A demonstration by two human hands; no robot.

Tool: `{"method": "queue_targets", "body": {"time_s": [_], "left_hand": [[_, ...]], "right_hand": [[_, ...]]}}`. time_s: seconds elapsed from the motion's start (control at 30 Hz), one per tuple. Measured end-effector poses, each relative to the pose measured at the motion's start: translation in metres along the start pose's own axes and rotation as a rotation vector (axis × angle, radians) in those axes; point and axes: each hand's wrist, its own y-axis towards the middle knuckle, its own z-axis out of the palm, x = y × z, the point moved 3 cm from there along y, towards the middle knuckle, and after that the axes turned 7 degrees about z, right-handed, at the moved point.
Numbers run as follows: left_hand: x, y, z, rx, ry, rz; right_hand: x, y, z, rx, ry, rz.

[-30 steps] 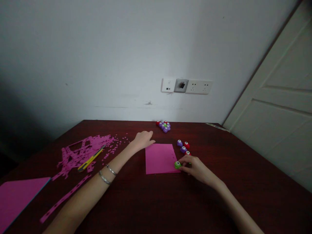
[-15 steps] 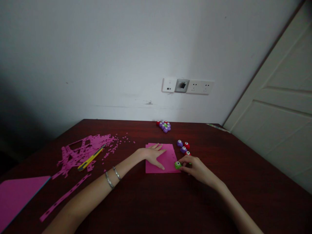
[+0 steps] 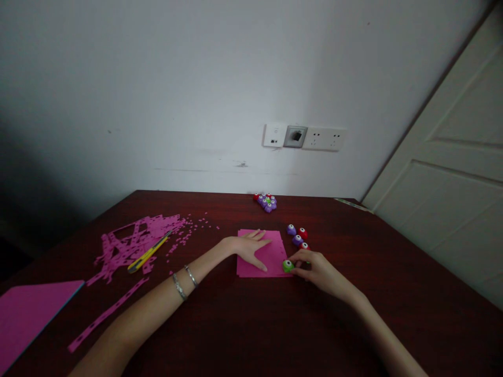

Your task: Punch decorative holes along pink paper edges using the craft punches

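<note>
1. One green punch (image 3: 288, 266) sits at the near right corner of the pink paper (image 3: 274, 258), its white top with a black dot facing up.
2. The right hand (image 3: 313, 268) has thumb and forefinger closed around the punch's right side.
3. The left hand (image 3: 250, 251) lies palm down across the paper's left part, thumb and fingers spread wide, gripping nothing. Two bangles (image 3: 179, 287) circle that forearm.
4. The paper's edges are slightly out of line, so at least two layers seem to be stacked; the exact number cannot be told.
5. Just beyond the right hand are four more punches, two purple (image 3: 297, 240) and two red (image 3: 302, 233); something green shows partly behind the fingers.
6. At the table's far edge, at least eight more form a cluster (image 3: 269, 207), mostly purple.
7. On the left lie one yellow cutter (image 3: 145, 257), a heap of pink scraps (image 3: 120, 248), scattered bits (image 3: 183, 240) too many to count, one holed strip (image 3: 108, 313) and, nearest, one pink sheet (image 3: 31, 314).
</note>
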Motion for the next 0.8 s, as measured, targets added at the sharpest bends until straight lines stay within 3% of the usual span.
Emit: {"method": "queue_targets", "body": {"time_s": [0.8], "left_hand": [[-0.0026,-0.0025,-0.0042,-0.034,-0.039,0.038]], "right_hand": [[0.0005,-0.0004,-0.0013,0.047,-0.006,0.017]]}}
